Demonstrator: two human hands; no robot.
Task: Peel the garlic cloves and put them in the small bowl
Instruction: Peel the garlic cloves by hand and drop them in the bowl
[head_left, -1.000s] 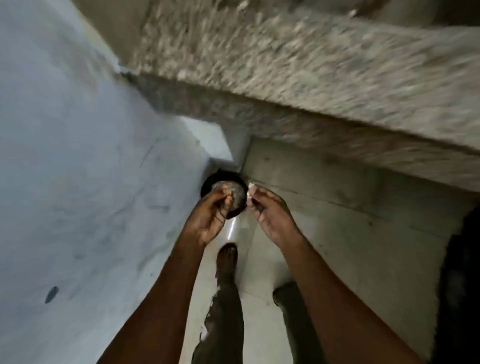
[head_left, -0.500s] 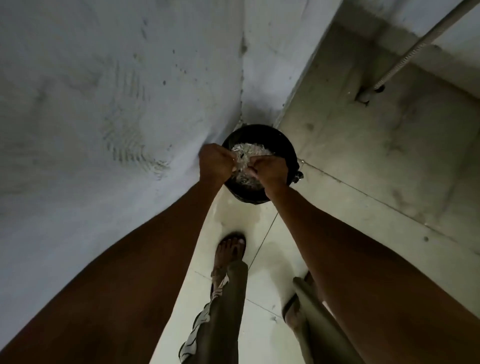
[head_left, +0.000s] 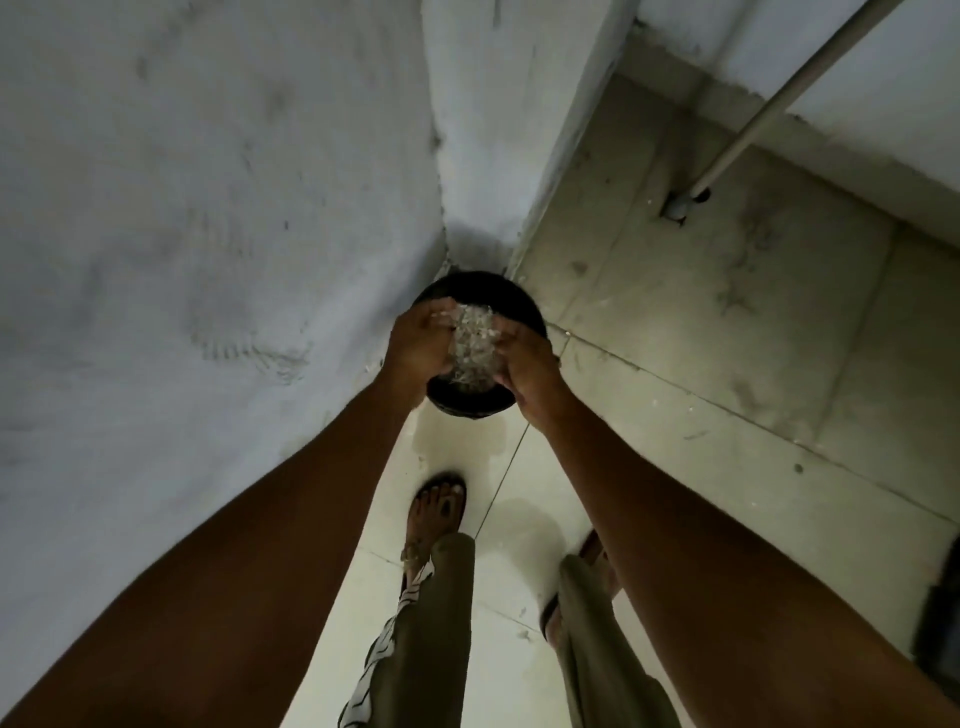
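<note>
A round black bin (head_left: 470, 408) stands on the floor in the corner of two walls. It holds a heap of pale, papery garlic skins (head_left: 474, 345). My left hand (head_left: 418, 345) and my right hand (head_left: 530, 366) hover over the bin's mouth, a little apart, with palms turned toward each other. Their fingers point down at the skins and look loosely bent. A few pale flecks show at the left fingertips. I see nothing gripped in either hand. No garlic cloves or small bowl are in view.
A grey plastered wall (head_left: 208, 234) runs along the left, with a pillar (head_left: 519, 130) behind the bin. The floor (head_left: 701, 338) is pale tile. A metal pipe (head_left: 753, 119) slants into it at upper right. My sandalled feet (head_left: 436, 512) stand just before the bin.
The view swung from a stone counter down to the corner. My hands, close together over the bin half a second ago, have parted slightly and the bin looks nearer.
</note>
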